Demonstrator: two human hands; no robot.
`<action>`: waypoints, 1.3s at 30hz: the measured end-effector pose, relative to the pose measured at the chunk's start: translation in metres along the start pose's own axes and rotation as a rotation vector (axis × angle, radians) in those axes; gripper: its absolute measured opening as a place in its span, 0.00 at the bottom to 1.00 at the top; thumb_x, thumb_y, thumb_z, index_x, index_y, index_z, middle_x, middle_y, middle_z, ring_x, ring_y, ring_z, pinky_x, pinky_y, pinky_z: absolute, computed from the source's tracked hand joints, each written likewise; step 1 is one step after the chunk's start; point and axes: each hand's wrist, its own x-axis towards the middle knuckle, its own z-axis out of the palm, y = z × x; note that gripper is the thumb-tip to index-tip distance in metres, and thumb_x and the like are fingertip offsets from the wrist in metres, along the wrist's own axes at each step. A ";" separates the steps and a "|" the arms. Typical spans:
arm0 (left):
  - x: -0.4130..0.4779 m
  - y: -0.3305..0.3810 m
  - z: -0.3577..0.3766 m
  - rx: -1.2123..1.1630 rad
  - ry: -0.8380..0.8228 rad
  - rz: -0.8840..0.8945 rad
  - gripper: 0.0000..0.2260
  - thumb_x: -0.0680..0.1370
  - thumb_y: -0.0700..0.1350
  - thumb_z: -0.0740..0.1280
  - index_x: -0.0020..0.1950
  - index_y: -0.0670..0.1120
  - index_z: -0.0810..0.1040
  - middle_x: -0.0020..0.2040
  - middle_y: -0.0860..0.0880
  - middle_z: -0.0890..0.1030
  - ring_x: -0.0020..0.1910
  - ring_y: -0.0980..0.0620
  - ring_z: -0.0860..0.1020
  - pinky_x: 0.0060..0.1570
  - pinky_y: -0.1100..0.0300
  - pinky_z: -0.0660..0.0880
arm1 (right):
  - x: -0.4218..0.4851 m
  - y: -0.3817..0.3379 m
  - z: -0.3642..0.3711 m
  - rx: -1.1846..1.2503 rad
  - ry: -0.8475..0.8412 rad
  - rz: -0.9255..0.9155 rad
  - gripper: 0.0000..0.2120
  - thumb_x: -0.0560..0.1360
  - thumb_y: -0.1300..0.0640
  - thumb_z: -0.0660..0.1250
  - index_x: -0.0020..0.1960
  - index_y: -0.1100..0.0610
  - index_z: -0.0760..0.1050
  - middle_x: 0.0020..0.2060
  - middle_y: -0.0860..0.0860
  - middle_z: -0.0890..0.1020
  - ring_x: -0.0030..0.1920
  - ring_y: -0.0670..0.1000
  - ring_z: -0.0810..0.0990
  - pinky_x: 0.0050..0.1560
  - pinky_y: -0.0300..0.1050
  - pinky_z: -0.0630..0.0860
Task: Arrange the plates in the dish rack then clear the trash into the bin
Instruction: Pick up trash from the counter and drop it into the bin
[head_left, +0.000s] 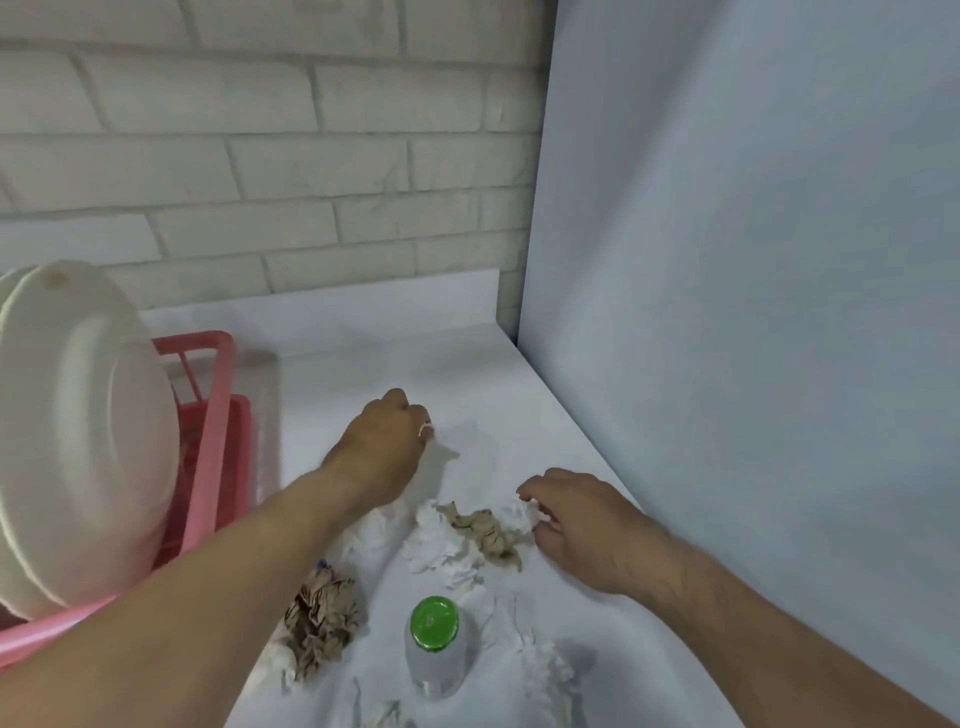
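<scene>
— Count of items?
— One bottle (434, 639). Two brown wads: one (319, 621) just left of it, one (485, 532) beyond it. White tissues (431, 545) around it, at least four; blur bars a firm count. Two plates (88, 426) seen, upright in the rack (208, 441), far left.
— Hands?
— Both beyond the bottle. The right hand (582, 530) has fingers curled on a tissue (525, 512). The left hand (379, 452) is curled; its contents cannot be told.

Plates (78, 426) and pink dish rack (208, 467) partly beyond left edge.
</scene>
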 end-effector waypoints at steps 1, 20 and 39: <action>-0.001 0.000 -0.005 -0.069 0.014 -0.007 0.11 0.82 0.47 0.56 0.59 0.47 0.75 0.56 0.48 0.71 0.50 0.46 0.75 0.49 0.55 0.72 | 0.002 -0.002 -0.006 -0.034 0.001 -0.003 0.14 0.79 0.56 0.58 0.64 0.49 0.70 0.52 0.44 0.73 0.52 0.49 0.72 0.47 0.39 0.67; -0.039 -0.029 -0.036 0.123 -0.040 -0.276 0.12 0.81 0.51 0.59 0.58 0.48 0.77 0.48 0.50 0.80 0.43 0.50 0.79 0.44 0.54 0.80 | 0.010 -0.025 -0.021 0.237 0.149 0.159 0.19 0.75 0.68 0.55 0.54 0.48 0.75 0.44 0.49 0.73 0.41 0.49 0.73 0.36 0.38 0.69; -0.027 -0.013 -0.030 -0.198 0.151 -0.299 0.05 0.78 0.44 0.60 0.45 0.43 0.72 0.38 0.46 0.75 0.34 0.49 0.74 0.28 0.58 0.67 | -0.002 -0.029 -0.001 0.531 0.065 0.172 0.11 0.80 0.55 0.62 0.59 0.43 0.77 0.52 0.47 0.79 0.45 0.39 0.77 0.40 0.30 0.71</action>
